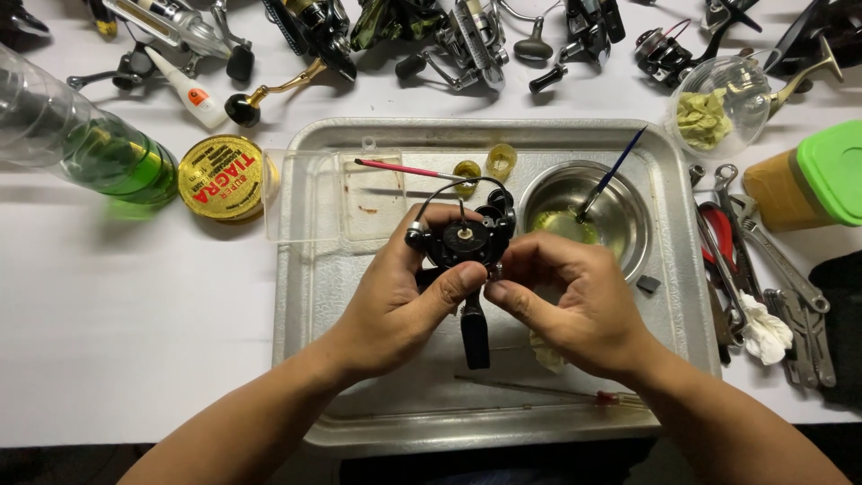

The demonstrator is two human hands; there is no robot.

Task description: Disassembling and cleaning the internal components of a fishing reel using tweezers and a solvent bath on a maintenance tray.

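Observation:
A black fishing reel body [467, 241] with a wire bail arm is held over a metal tray [305, 296]. My left hand [395, 301] grips the reel from the left, thumb pressed against its lower side. My right hand [575, 301] pinches at the reel's right edge with thumb and forefinger; what it pinches is too small to make out. The reel's black stem [474, 337] points down between my hands.
In the tray are a steel bowl [628, 216] with a blue-handled brush [615, 171], a red brush [400, 168], two small yellow caps [485, 166] and a clear plastic box. Around the tray lie a yellow tin [220, 177], a green bottle [99, 148], several reels, wrenches [763, 242] and a green-lidded container [817, 175].

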